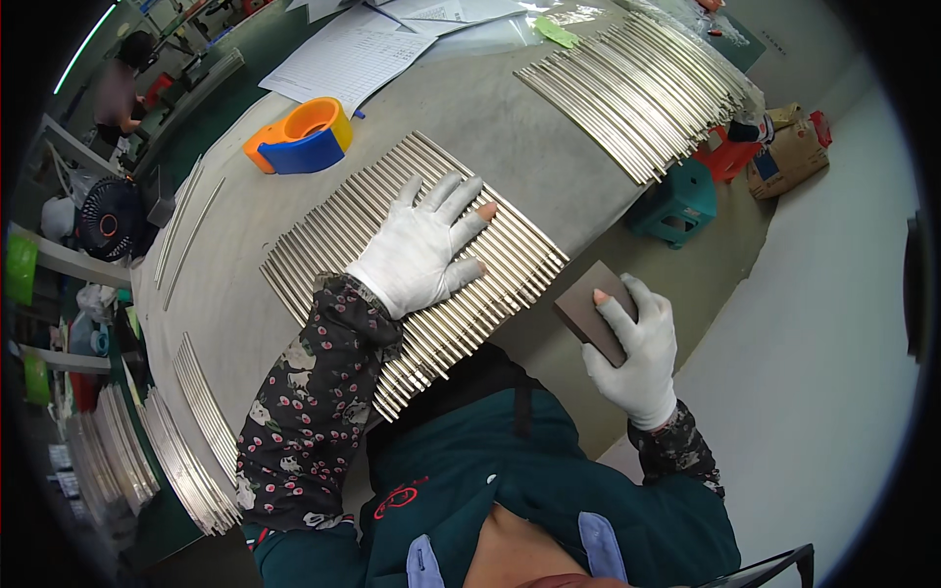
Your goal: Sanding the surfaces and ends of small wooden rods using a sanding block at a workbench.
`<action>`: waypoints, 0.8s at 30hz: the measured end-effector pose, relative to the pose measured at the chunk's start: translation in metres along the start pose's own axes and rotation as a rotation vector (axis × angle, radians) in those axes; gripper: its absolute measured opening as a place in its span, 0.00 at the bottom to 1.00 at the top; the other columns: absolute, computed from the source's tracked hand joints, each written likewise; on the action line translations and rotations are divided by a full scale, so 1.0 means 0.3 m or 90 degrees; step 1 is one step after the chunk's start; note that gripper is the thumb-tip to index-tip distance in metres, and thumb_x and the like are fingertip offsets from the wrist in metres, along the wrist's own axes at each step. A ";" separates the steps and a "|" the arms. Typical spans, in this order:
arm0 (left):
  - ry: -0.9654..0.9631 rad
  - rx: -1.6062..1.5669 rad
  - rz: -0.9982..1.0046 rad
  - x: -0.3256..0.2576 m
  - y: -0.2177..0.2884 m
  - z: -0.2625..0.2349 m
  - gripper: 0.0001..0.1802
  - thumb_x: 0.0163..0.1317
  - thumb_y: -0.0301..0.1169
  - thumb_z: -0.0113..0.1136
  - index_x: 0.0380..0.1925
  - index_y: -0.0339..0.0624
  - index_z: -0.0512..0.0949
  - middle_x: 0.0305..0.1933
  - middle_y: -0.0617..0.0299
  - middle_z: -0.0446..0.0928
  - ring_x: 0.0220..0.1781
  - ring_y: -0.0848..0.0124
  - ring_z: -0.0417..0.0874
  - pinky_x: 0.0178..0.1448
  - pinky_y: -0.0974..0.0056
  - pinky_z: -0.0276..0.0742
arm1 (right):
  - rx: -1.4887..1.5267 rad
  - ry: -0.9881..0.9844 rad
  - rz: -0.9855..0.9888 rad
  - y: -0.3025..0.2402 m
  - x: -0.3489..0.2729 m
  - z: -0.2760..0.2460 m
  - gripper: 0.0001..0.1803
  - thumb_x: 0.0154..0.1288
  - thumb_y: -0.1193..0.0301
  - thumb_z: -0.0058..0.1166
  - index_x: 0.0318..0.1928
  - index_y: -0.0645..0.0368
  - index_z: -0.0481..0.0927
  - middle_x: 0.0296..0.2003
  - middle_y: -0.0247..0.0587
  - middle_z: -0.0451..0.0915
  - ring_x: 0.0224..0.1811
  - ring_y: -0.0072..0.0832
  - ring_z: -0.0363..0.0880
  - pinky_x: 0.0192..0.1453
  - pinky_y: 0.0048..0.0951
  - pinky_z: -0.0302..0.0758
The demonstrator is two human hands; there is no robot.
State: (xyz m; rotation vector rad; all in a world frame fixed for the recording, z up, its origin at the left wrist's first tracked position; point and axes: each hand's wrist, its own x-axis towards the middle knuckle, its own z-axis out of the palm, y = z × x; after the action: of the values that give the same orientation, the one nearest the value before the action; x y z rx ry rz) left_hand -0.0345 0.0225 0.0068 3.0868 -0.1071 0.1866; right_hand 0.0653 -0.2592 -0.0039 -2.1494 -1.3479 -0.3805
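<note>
A row of slim shiny metal rods [333, 230] lies side by side on the grey table, its near ends jutting past the edge. My left hand [417, 245], in a white glove with some bare fingertips, rests flat on these rods with fingers spread. Off the table's right edge, my right hand [637, 348], gloved the same way, grips a flat grey-brown rectangular block [595, 309]. The block is apart from the rods. Its underside is hidden.
Another row of metal rods [627, 88] lies at the far right. An orange and blue tape dispenser [309, 142] and paper sheets [343, 64] sit beyond my left hand. More rods [186, 461] are at the left. A teal stool [681, 201] and cardboard box [784, 162] stand on the floor.
</note>
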 end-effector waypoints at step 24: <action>0.047 -0.049 0.001 0.049 0.011 0.012 0.35 0.62 0.45 0.55 0.67 0.45 0.60 0.71 0.47 0.56 0.74 0.48 0.53 0.74 0.38 0.46 | 0.030 -0.018 -0.021 -0.035 -0.009 0.011 0.31 0.39 0.68 0.66 0.51 0.51 0.77 0.54 0.54 0.70 0.46 0.47 0.72 0.48 0.41 0.75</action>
State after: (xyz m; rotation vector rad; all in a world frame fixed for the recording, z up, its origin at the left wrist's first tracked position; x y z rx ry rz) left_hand -0.0198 0.0181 0.0052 2.9986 -0.1113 0.2894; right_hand 0.0545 -0.2556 -0.0046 -2.1037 -1.3970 -0.3291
